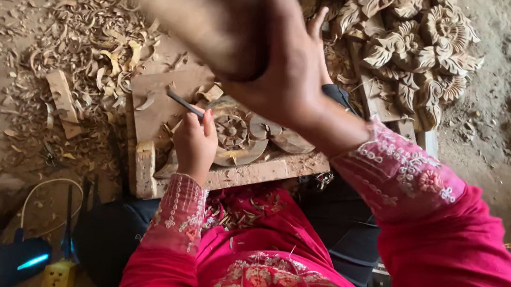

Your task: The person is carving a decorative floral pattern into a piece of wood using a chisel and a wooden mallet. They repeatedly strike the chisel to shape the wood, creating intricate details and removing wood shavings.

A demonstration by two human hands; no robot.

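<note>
Head view: left hand [194,145] grips one chisel [185,104] on one carved panel [231,136]; right hand [288,71] clutches one mallet [187,10] above.

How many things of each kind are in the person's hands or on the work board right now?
Wooden mallet, in the right hand: 1
Metal chisel, in the left hand: 1
Work board: 1
Round flower carving on the board: 1
Finished floral carved panel behind: 1
Total: 5
</note>
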